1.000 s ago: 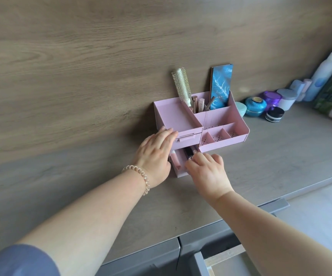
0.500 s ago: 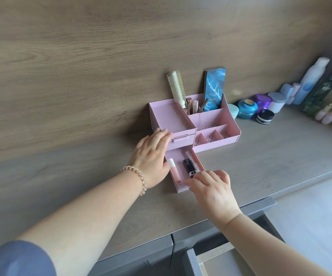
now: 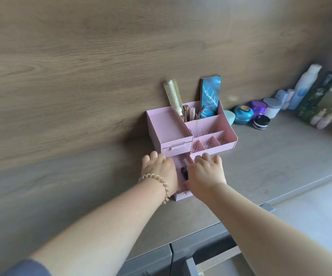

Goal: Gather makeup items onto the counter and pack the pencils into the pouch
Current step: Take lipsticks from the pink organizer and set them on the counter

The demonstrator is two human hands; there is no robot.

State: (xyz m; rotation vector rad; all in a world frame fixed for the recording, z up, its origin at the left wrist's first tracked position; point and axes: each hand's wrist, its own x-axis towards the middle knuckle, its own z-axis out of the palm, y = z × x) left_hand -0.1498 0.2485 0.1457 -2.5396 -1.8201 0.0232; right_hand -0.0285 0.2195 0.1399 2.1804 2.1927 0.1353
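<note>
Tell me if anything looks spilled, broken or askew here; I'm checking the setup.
Nothing spilled or damaged. Only the pink plastic organizer's lower drawer stands pulled out, both hands reaching in, and a grey cabinet drawer below the counter hangs open.

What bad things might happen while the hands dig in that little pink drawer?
The drawer is pulled far out of the pink organizer, with both hands, left and right, over it. It might slip out and spill the black tube.

A tug might shake the organizer and tip the hairbrush or the blue palette standing in it.

A spilled item might roll off the counter into the open cabinet drawer.
</note>
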